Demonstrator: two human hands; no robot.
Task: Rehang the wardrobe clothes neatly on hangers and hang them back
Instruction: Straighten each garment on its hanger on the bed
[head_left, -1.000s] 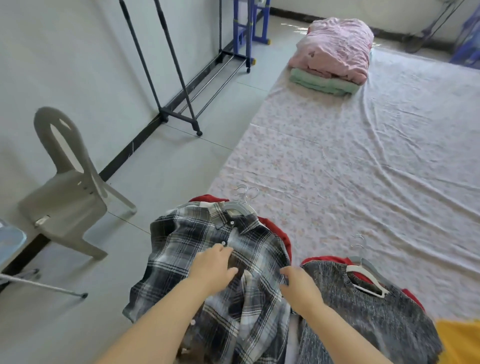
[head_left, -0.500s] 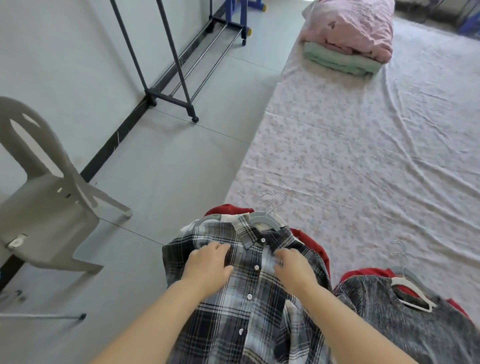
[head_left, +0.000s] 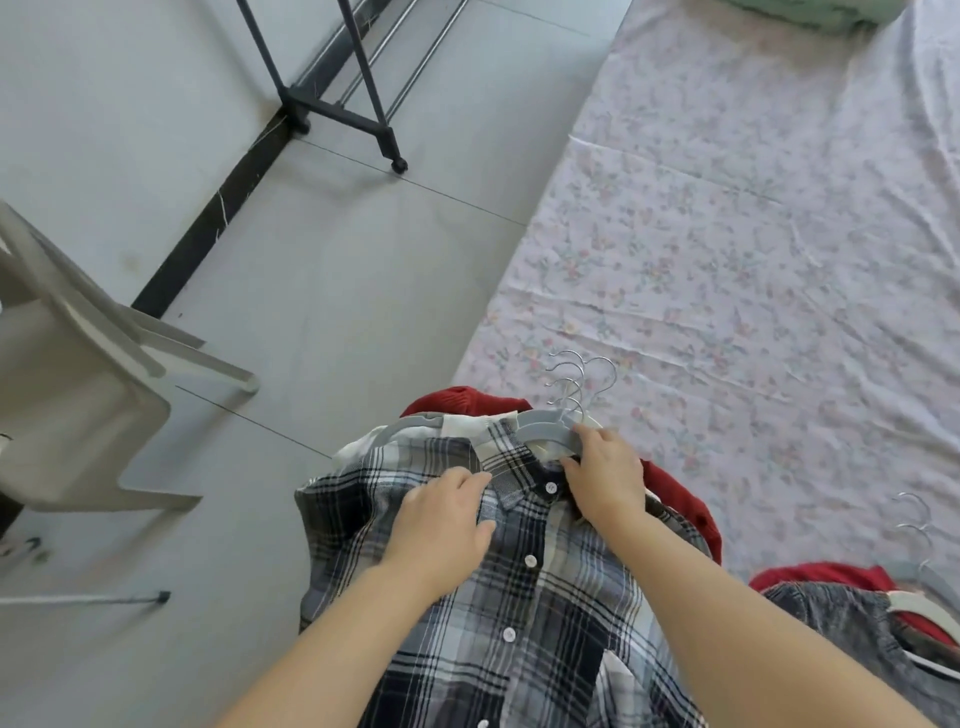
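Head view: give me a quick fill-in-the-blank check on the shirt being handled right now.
1. The right hand holds a grey ____ at the collar of the plaid shirt.
2. The garment showing from under the shirt is coloured ____.
3. The shirt's buttons are coloured ____.
4. The plastic chair stands on the person's ____ side.
Missing words: hanger; red; white; left.

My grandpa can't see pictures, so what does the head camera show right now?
A right hand grips a grey hanger at the collar of a plaid shirt, while the left hand rests on the shirt. It lies on red clothes at the edge of a flowered sheet.
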